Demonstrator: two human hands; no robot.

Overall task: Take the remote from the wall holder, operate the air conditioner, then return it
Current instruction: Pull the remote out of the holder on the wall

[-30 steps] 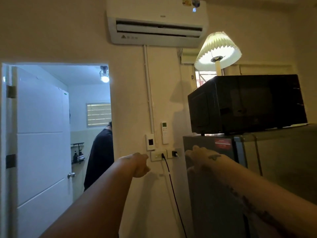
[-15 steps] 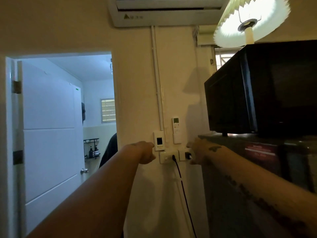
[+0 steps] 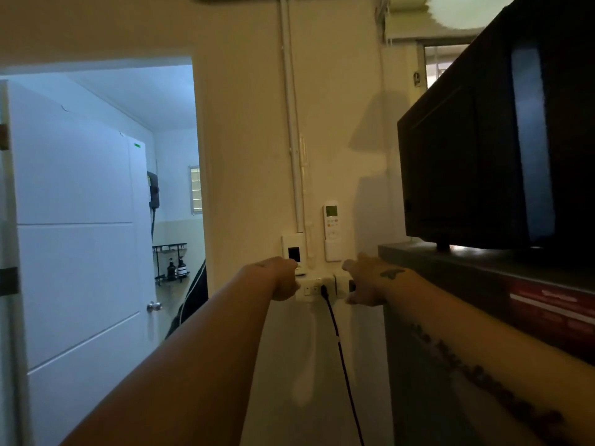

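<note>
Cream-painted wall is filling the middle of the view, dim and yellowish, with an open doorway at the left showing a white panelled door and a brighter bluish room beyond. On the wall, a slim white remote with a small green-lit screen is sitting upright in a white wall holder, just right of a narrow white conduit pipe and a white switch plate with a dark window. Both bare forearms are stretching forward toward this spot. Left hand is curling loosely into a fist, holding nothing, in front of a white socket strip from which a black cable is hanging. Right hand is also empty, fingers bent downward, just below and right of the remote and not touching it. A black microwave oven is standing on a dark grey refrigerator at the right.
</note>
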